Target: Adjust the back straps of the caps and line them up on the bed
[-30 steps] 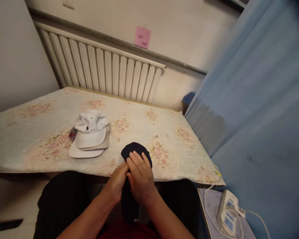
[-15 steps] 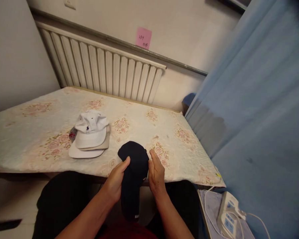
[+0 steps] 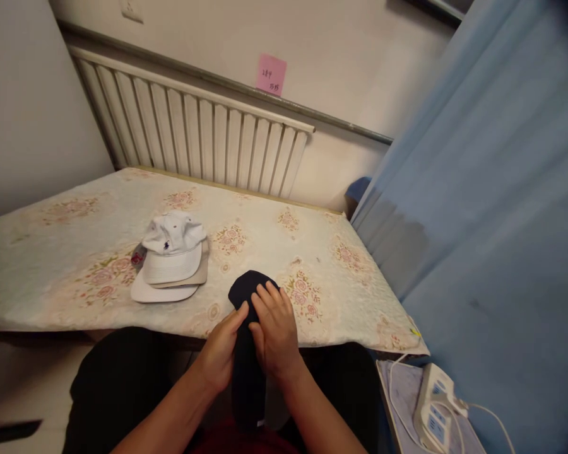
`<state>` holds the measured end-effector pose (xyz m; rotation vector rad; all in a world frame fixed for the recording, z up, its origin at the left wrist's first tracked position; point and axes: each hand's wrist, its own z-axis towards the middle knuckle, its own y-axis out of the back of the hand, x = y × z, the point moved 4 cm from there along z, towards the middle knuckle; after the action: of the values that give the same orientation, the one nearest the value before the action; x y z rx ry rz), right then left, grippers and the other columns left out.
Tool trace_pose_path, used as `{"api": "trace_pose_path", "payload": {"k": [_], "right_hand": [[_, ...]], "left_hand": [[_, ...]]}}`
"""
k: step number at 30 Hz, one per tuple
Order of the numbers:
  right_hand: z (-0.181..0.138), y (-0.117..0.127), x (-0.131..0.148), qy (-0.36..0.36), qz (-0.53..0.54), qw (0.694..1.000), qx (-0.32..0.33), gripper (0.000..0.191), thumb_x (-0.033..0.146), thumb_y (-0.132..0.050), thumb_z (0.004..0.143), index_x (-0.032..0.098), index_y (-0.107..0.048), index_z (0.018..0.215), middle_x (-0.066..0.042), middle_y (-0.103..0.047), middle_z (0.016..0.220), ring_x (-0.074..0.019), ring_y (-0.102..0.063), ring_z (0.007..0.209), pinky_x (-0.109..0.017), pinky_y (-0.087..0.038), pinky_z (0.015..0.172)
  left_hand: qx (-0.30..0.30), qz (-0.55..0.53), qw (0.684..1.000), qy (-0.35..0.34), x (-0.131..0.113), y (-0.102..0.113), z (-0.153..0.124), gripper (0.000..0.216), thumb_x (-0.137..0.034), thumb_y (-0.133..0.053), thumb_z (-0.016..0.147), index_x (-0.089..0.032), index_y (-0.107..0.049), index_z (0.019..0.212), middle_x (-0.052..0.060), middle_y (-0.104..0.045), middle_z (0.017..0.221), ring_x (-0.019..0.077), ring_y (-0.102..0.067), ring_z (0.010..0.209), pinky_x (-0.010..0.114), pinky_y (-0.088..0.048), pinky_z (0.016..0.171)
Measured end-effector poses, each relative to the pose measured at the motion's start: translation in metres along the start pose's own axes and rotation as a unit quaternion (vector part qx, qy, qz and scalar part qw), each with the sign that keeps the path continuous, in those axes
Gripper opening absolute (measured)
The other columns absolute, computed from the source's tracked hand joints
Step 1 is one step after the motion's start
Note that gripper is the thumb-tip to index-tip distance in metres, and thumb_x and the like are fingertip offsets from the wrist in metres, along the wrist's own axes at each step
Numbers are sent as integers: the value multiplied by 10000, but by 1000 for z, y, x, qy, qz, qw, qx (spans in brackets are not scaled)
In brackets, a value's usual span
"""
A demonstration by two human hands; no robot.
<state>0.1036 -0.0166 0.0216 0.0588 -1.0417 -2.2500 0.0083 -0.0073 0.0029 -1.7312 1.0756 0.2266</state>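
A dark navy baseball cap (image 3: 247, 384) is between my hands at the bed's near edge, its brim pointing down toward my lap. My left hand (image 3: 220, 343) grips its left side, thumb on top and the other fingers hidden beneath. Across the right side of the crown lies my right hand (image 3: 275, 328), fingers stretched out flat on the fabric. To the left, a white cap (image 3: 173, 265) with a small dark emblem tops a stack. Under it show a beige brim (image 3: 201, 272) and a lower white brim (image 3: 163, 293); a grey piece with red marking (image 3: 137, 255) pokes out at the left.
The caps rest on a bed with a flowered cover (image 3: 255, 230). Behind it is a white radiator (image 3: 203, 135), with a pink note (image 3: 271, 74) above. A blue curtain (image 3: 483, 227) hangs at the right. A power strip (image 3: 433, 407) with cables sits on a small surface at lower right.
My right hand has moved left from beside the cap onto its crown, and its fingers now cover the right part. My left hand keeps its grip. The stacked caps have not moved.
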Motion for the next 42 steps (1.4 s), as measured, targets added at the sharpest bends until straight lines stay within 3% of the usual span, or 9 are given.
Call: {"api": "trace_pose_path", "payload": {"k": [8, 13, 17, 20, 24, 28, 31, 36, 42], "right_hand": [[-12, -2, -37, -150, 54, 986, -41, 416, 201, -352, 922, 186, -399, 1336, -109, -449, 1379, -205, -384, 1298, -461, -375, 1039], [-5, 6, -8, -58, 32, 996, -56, 461, 209, -379, 907, 167, -338, 1365, -126, -378, 1424, -248, -290, 1348, -531, -307, 1066], [1, 5, 18, 38, 15, 999, -18, 461, 268, -375, 908, 169, -350, 1358, -113, -413, 1403, -270, -269, 1354, -566, -258, 1080], [1, 2, 19, 49, 5, 999, -8, 458, 282, -379, 909, 166, -357, 1353, -111, -429, 1392, -269, -267, 1355, -568, -252, 1082], [0, 1, 2, 12, 5, 1000, -25, 457, 271, -384, 913, 164, -352, 1356, -120, -422, 1397, -263, -260, 1358, -562, -270, 1072], [-4, 3, -14, -50, 31, 997, -54, 442, 234, -368, 918, 174, -358, 1356, -121, -419, 1399, -240, -305, 1342, -525, -335, 1050], [-7, 4, -16, -75, 48, 993, -77, 442, 205, -362, 915, 182, -360, 1356, -117, -409, 1406, -234, -333, 1328, -511, -360, 1040], [-7, 4, 0, -23, 44, 996, -74, 484, 184, -387, 895, 189, -316, 1374, -117, -392, 1415, -268, -281, 1350, -571, -325, 1043], [-3, 5, 23, 49, 26, 998, -31, 479, 253, -375, 898, 170, -321, 1366, -112, -427, 1392, -281, -274, 1351, -586, -265, 1071]], "left_hand": [[72, -37, 997, -1, -2, -6, -2, 342, -257, -619, 796, -147, -613, 1119, 91, -715, 957, 248, -671, 887, 336, -525, 800], [66, -58, 996, -2, -4, -4, 3, 350, -273, -597, 816, -158, -607, 1147, 74, -707, 1010, 236, -625, 1018, 313, -476, 916], [-41, -58, 995, -68, -10, 4, 5, 291, -297, -567, 844, -184, -629, 1105, 31, -680, 1097, 170, -524, 1171, 234, -367, 1031], [-76, -51, 992, -82, -13, 5, 2, 276, -334, -537, 861, -194, -635, 1078, 21, -655, 1150, 145, -456, 1237, 223, -301, 1075], [-42, -65, 994, -72, -14, 0, -3, 332, -372, -496, 877, -181, -618, 1119, 39, -677, 1104, 167, -509, 1188, 236, -342, 1050], [55, -68, 996, -15, -10, -8, -5, 444, -411, -451, 888, -154, -541, 1238, 81, -684, 1078, 227, -580, 1101, 325, -419, 992], [79, -82, 993, -34, -11, -9, -2, 447, -376, -454, 893, -152, -506, 1276, 81, -676, 1098, 226, -587, 1091, 332, -414, 998], [90, -130, 984, -86, -17, -10, 5, 396, -332, -441, 906, -175, -520, 1262, 60, -658, 1141, 194, -563, 1124, 309, -357, 1046], [77, -100, 991, 49, -8, -8, -3, 477, -499, -415, 878, -156, -590, 1161, 98, -697, 1019, 239, -591, 1081, 351, -440, 960]]}}
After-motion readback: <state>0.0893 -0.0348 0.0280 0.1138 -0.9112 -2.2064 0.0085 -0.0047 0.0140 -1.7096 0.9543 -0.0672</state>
